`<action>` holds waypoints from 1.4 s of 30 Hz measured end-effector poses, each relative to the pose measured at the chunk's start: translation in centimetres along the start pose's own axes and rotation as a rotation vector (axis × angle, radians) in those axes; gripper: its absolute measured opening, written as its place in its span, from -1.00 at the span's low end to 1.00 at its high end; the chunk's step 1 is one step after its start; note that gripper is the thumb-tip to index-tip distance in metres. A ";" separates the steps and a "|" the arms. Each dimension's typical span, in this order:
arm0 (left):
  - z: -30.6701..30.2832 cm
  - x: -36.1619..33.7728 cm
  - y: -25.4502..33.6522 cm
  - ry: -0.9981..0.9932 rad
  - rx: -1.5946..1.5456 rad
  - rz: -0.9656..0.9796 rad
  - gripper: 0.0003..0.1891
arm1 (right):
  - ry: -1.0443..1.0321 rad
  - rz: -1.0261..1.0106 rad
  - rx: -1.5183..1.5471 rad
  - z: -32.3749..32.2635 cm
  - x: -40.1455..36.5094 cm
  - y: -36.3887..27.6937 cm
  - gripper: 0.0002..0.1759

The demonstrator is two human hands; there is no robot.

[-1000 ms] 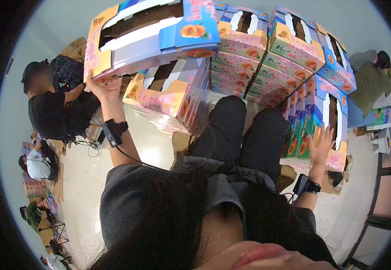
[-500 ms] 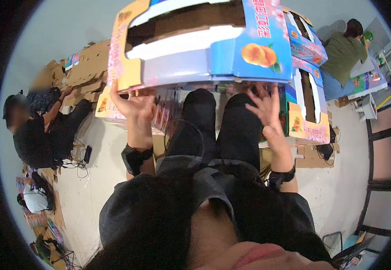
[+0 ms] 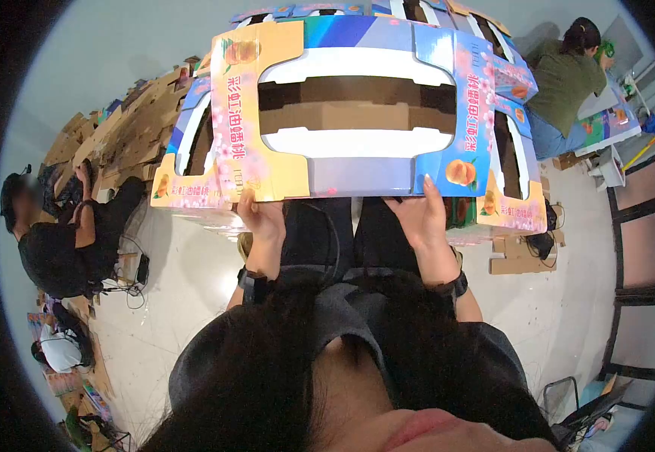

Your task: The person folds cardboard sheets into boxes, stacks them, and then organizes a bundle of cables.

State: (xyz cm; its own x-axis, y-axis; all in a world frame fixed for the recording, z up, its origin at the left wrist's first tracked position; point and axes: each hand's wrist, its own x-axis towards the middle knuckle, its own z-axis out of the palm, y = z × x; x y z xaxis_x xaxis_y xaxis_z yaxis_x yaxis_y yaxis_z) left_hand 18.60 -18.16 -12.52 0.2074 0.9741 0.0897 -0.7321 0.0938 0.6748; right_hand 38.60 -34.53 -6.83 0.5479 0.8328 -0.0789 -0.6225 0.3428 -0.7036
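Note:
Before me is a fruit carton [image 3: 361,177] in blue, yellow and pink, printed with peaches and Chinese characters. Its broad cut-out top faces me, showing brown cardboard inside. My left hand [image 3: 263,222] grips the near edge at the left, thumb on the printed face and fingers mostly hidden beneath. Towards the right end of that same edge, my right hand [image 3: 424,220] holds on in a similar way, its thumb up against the blue corner. A dark band circles each wrist. Underneath, the carton's support is hidden from view.
Matching cartons flank it, one at left [image 3: 180,197] and one at right [image 3: 520,213], with more cartons [image 3: 327,10] behind. Flattened cardboard [image 3: 135,120] is heaped at far left near a seated person [image 3: 56,245]. Another person [image 3: 569,87] works at right. Cardboard [image 3: 523,255] lies on the floor.
The carton has tipped and come down, so its top faces me more fully. Both hands have gone from spread fingers under its edge to gripping that edge, closer together.

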 end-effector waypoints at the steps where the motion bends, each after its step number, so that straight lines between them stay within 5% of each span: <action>1: -0.6 0.0 -0.1 -0.024 0.008 0.003 -0.28 | -0.014 -0.005 0.021 -0.5 0.2 -0.1 -0.24; 5: -2.0 -0.1 0.2 -0.160 0.198 -0.193 -0.27 | 0.014 -0.115 0.044 -2.1 0.9 -1.0 -0.32; 12: 1.1 0.0 2.1 -0.442 0.319 -0.153 0.03 | 0.134 -0.450 0.080 -5.2 0.8 -7.5 -0.31; 18: 2.7 1.5 3.0 -0.386 0.551 0.095 0.07 | 0.251 -0.642 -0.075 -9.0 -1.0 -11.3 -0.20; 21: 2.6 1.7 5.0 -0.785 0.796 0.298 0.10 | 0.174 -0.628 -0.005 -9.8 -0.9 -10.4 -0.21; 27: 2.7 2.0 8.5 -0.958 0.974 0.034 0.09 | 0.175 -0.638 0.028 -9.4 0.0 -8.9 -0.21; 31: 2.5 0.4 8.3 -0.810 0.784 -0.104 0.03 | 0.078 -0.593 0.093 -11.9 0.6 -8.3 -0.14; 38: 1.8 -0.6 7.5 -0.756 0.605 -0.067 -0.03 | 0.266 -0.651 -0.029 -14.0 -0.7 -10.7 -0.05; 42: 0.8 -0.3 6.9 -0.756 0.520 -0.160 -0.02 | 0.154 -0.555 -0.152 -14.0 -2.8 -13.1 0.10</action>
State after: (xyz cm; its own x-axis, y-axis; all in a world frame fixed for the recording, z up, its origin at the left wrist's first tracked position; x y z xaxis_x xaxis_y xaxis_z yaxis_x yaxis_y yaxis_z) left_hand 13.97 -18.00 -7.32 0.7820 0.5479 0.2972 -0.3133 -0.0667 0.9473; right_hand 53.00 -47.47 -7.32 0.8504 0.4702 0.2362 -0.1390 0.6336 -0.7610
